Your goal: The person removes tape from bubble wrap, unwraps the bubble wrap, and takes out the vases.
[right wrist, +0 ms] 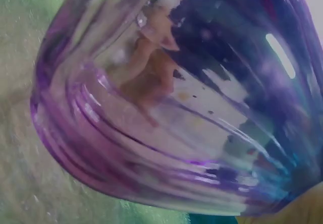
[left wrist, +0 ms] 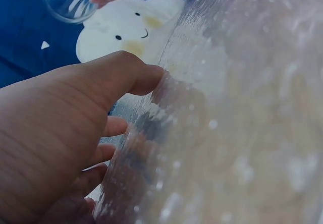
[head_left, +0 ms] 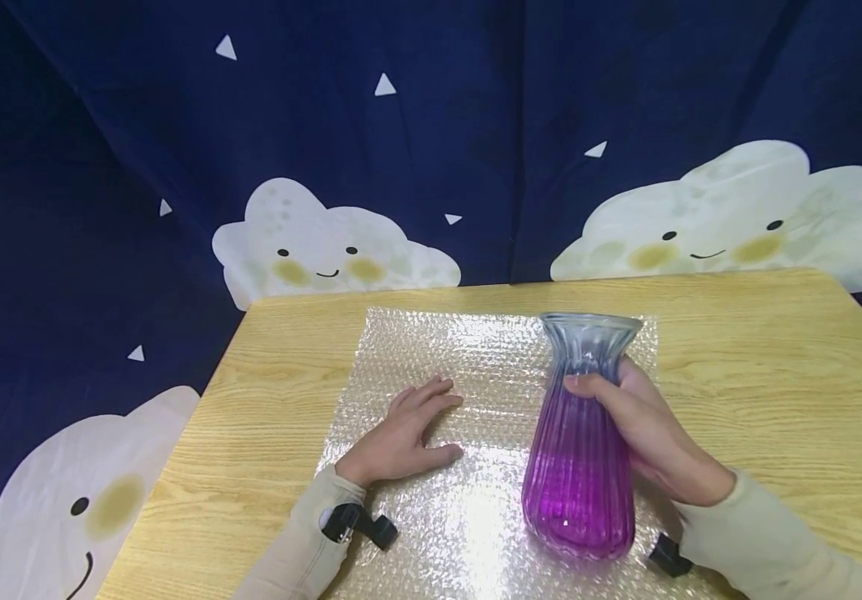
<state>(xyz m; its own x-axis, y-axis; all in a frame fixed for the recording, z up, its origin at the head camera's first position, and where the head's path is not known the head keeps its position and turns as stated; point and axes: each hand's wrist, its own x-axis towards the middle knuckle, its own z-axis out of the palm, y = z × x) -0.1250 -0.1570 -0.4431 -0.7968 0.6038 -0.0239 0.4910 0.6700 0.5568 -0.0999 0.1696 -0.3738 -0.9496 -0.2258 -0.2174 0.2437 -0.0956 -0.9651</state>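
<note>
A ribbed glass vase (head_left: 579,467), clear blue-grey at the flared mouth and purple toward the base, is gripped at its neck by my right hand (head_left: 652,433). It leans slightly, held over the right part of a bubble wrap sheet (head_left: 468,358). My left hand (head_left: 404,437) rests on the sheet's left half, fingers spread and nothing held. In the left wrist view the thumb of that left hand (left wrist: 65,133) touches the bubble wrap (left wrist: 237,123). Up close in the right wrist view, the vase (right wrist: 151,148) fills most of the picture.
The bubble wrap lies on a light wooden table (head_left: 251,408), whose far edge meets a dark blue cloth (head_left: 476,125) printed with smiling clouds and white triangles. Black wrist camera mounts (head_left: 359,525) sit on both sleeves.
</note>
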